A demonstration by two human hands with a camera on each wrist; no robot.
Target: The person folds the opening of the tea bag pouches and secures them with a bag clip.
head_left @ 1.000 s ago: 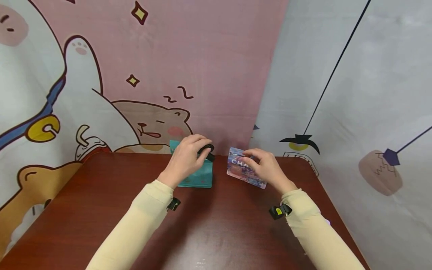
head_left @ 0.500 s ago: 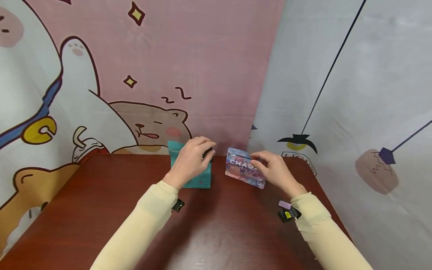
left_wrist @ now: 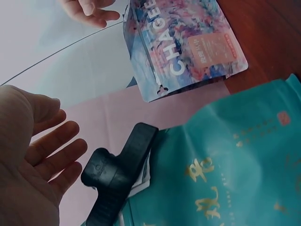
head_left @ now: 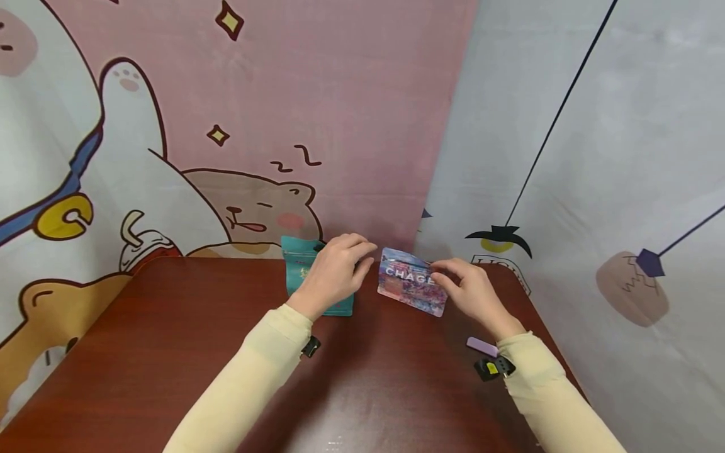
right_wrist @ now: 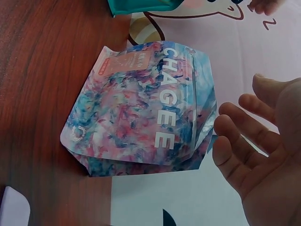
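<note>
In the head view, my left hand (head_left: 335, 269) hovers in front of a teal pouch (head_left: 297, 269) and hides much of it. The left wrist view shows a black bag clip (left_wrist: 117, 176) across that pouch's top edge, with the hand beside it, fingers loosely bent and holding nothing. My right hand (head_left: 472, 288) is at the right side of a pink-and-blue CHAGEE pouch (head_left: 410, 290). Seen from the right wrist, its relaxed fingers (right_wrist: 247, 127) lie just off the pouch's top, nothing between them. Both pouches stand upright on the table.
A small lilac flat piece (head_left: 482, 346) lies on the dark red wooden table (head_left: 362, 384), close to my right wrist. Behind the table's far edge hangs a cartoon-printed cloth (head_left: 374, 126).
My left hand has slid right, away from the bag clip, baring more of the teal pouch. The right hand has drawn right off the CHAGEE pouch, and the lilac piece has come into sight.
</note>
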